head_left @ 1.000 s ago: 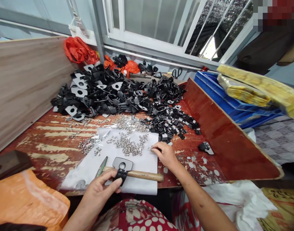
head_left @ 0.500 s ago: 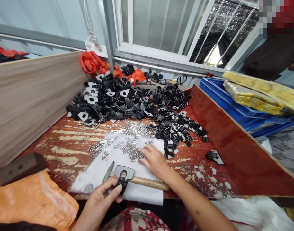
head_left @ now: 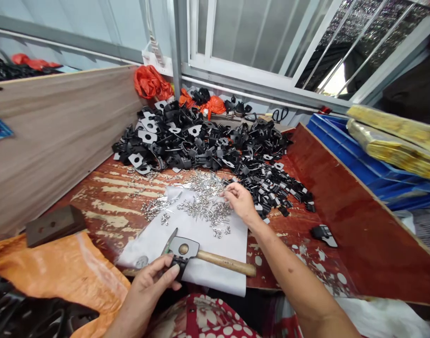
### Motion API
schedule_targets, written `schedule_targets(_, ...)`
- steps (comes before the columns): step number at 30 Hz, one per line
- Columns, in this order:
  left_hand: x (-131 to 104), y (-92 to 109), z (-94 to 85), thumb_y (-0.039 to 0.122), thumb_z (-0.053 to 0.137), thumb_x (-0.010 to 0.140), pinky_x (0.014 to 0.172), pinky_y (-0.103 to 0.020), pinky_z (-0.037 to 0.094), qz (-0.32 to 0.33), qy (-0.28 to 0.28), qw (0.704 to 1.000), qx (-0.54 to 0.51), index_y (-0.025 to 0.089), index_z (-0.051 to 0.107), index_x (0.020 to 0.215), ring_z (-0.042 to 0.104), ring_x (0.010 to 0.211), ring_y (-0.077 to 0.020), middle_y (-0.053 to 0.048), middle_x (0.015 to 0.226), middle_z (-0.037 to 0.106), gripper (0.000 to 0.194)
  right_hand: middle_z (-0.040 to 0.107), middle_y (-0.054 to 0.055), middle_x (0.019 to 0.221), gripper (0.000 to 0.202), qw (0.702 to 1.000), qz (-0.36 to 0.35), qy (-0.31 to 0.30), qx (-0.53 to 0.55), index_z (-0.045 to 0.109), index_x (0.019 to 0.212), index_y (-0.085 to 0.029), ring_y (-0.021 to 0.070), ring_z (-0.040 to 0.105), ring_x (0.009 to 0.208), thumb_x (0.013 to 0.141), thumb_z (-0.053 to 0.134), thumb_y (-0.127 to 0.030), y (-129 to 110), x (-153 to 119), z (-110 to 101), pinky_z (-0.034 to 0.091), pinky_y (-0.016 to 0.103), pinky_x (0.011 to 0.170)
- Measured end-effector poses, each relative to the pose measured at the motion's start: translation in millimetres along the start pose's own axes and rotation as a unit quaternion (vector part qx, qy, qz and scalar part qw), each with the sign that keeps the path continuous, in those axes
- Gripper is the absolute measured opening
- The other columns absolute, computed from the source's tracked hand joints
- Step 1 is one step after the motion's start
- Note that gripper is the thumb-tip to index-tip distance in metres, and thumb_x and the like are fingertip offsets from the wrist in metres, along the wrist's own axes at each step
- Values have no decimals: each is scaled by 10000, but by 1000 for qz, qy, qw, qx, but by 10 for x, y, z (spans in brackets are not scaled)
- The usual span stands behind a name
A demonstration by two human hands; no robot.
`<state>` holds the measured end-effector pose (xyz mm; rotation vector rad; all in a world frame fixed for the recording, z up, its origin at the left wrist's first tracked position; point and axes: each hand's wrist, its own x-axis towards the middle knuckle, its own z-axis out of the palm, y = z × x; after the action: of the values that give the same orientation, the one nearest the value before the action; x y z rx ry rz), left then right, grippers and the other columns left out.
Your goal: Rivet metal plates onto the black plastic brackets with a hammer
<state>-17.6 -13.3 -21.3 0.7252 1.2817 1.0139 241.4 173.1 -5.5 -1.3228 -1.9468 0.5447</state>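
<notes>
My left hand [head_left: 157, 278] grips a black plastic hinged piece [head_left: 187, 246], whose flat plate with a round hole stands up over a hammer [head_left: 224, 262]. The hammer's wooden handle points right, and its head is mostly hidden behind the piece. My right hand [head_left: 238, 201] has thumb and fingertips pressed together at the edge of a heap of small shiny metal pins and fittings [head_left: 206, 190]. Whatever it pinches is too small to make out. White paper [head_left: 186, 223] lies beneath the hammer and part of the metal heap.
Behind the metal bits rises a large pile of black plastic parts [head_left: 179, 136]. A brown block [head_left: 56, 225] and orange sheet [head_left: 102, 263] are at left. One loose black part [head_left: 324, 234] lies at right, near the red board [head_left: 363, 202]. Beyond stands a blue crate [head_left: 334, 145].
My right hand has moved up to the far side of the metal heap, its fingers now closed. Several metal bits have spread over the paper. My left hand still holds the hinged piece; the view has shifted.
</notes>
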Motion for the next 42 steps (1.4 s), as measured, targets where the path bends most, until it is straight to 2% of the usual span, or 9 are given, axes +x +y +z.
schedule_targets(4,7,-4,-3,590,872,635,660,-226,492,-11,9,1000,-7,211,698,738,611,593,-122,47,809,622,429,732,50,915,175,998,11,30,-57,677,956,-205,194,643,842,934,505,-188,124,-123,-247,491,313,798)
schedule_targets(9,-8,-40,-21,587,862,659,664,-214,471,-10,5,1000,-8,219,701,755,627,602,-123,64,765,607,413,741,69,926,178,993,-12,-12,-119,734,877,-214,227,605,905,887,596,-103,157,-374,-348,447,346,858)
schedule_targets(16,-8,-40,-38,546,841,709,670,-222,491,-6,-11,1000,2,220,722,773,596,627,-129,44,806,635,353,711,7,838,126,985,-60,-90,-138,745,893,-238,180,594,840,945,650,-172,-250,-602,-72,414,301,826)
schedule_targets(23,-42,13,3,561,849,686,651,-231,527,-6,2,1000,2,217,703,768,605,672,-151,34,829,592,383,654,94,909,178,964,-89,-93,-233,681,783,-173,255,513,946,923,680,-282,-610,-284,507,350,394,854)
schedule_targets(30,-22,49,-83,518,764,786,613,-263,551,72,-5,995,63,219,712,753,583,739,-202,-13,835,609,305,641,33,839,118,985,-61,-103,-122,602,861,-180,170,559,800,891,561,-73,-530,-271,231,412,286,752)
schedule_targets(34,24,190,-54,398,728,846,663,-308,512,211,-17,943,257,241,716,782,619,813,-257,-53,859,677,170,618,-44,729,121,965,33,-244,94,581,868,-198,111,569,657,855,701,-189,-672,-472,82,428,205,608)
schedule_targets(37,8,314,41,300,728,851,681,-335,460,316,-66,860,395,246,684,739,603,786,-259,-48,783,694,132,592,-78,672,364,847,147,-406,308,578,887,-198,94,539,595,707,865,-330,-837,-629,147,412,187,545)
schedule_targets(39,-20,356,95,218,694,864,670,-335,432,355,-99,814,450,240,636,671,583,723,-235,-30,713,674,203,587,-85,653,487,803,164,-458,343,569,854,-196,88,531,587,602,927,-407,-922,-688,215,425,189,551)
schedule_targets(42,-69,360,101,161,657,865,638,-326,407,370,-104,785,486,232,588,635,561,673,-217,-22,680,653,251,597,-84,647,492,791,156,-494,325,567,821,-197,91,547,589,583,935,-420,-991,-665,275,440,186,555)
